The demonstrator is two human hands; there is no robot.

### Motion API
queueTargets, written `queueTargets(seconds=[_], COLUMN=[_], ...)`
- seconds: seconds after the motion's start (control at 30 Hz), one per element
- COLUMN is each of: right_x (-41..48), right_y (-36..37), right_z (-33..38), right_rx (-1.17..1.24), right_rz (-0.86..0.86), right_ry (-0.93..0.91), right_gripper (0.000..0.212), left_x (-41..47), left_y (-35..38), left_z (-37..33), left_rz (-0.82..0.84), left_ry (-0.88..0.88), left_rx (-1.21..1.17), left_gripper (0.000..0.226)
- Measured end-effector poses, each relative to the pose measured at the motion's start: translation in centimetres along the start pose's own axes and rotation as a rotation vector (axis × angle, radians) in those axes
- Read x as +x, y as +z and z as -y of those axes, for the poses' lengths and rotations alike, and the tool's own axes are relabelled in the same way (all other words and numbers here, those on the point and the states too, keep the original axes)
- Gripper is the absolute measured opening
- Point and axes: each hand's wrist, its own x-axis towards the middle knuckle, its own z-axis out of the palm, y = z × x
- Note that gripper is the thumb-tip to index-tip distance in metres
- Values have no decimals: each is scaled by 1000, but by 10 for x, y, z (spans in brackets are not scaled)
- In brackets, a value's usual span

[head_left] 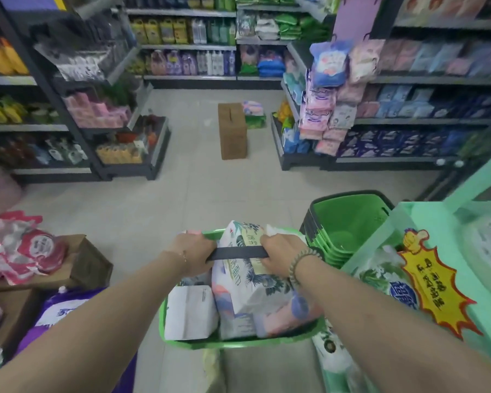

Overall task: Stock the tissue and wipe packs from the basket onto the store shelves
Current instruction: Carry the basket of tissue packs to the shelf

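Green plastic basket (238, 342) low in the middle of the view, held by its black handle (238, 253) over the pale tiled floor (182, 199). Left hand (194, 252) wrapped round the handle's left end, right hand (281, 255) wrapped round its right end. Fingers of both curled tight on the strap, a short stretch of bare handle between them. Thin chain on the left wrist, beaded bracelet (302, 262) on the right.

Packed full inside: a tall leaf-print tissue pack (247, 282) upright in the middle, poking up under the handle and touching the right hand. A plain white pack (190, 310) at its left against the basket wall. A pink and lilac pack (284, 316) lying at lower right.

Just beside the basket to the right, a nested stack of empty green baskets (349, 222), next to a mint-green counter (437, 222) with a yellow starburst sign (434, 287). Ahead, well apart, a brown cardboard box (232, 134) standing in the aisle.

Right-hand shelves (425, 120) lined with blue, pink and purple packs, with more hanging packs (332, 95) at the shelf end. Left-hand shelves (9, 127) stocked with bottles. At lower left, red pouches (26, 251) piled on a carton (88, 259).
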Motion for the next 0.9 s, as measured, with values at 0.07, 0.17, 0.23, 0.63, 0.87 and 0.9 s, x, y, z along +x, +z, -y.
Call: queueTargets(seconds=[0.07,0.17,0.23,0.63,0.87,0.9], right_x=[31,80,115,302,407,423], right_y=[-8,-23,-33,-94,-125,-130], right_z=[-14,-33,-45,-102,-149,-157], right_rx=[-9,-16,-20,-6,-4,-5], right_rz=[-15,-34,-37,-22,-53,-56], right_ry=[6,29,56,169,176,173], right_gripper=[10,10,11,28,28,28], left_x=[33,82,115,302,410,425], left_y=[-11,-31,-42,-87,-110,-113], left_z=[16,43,64,182,239,246], left_rz=[9,16,35,17,-35,-32], left_ry=[18,43,50,120,119,109], left_rx=[17,40,35,14,32,27], left_gripper=[21,19,16,21,18,17])
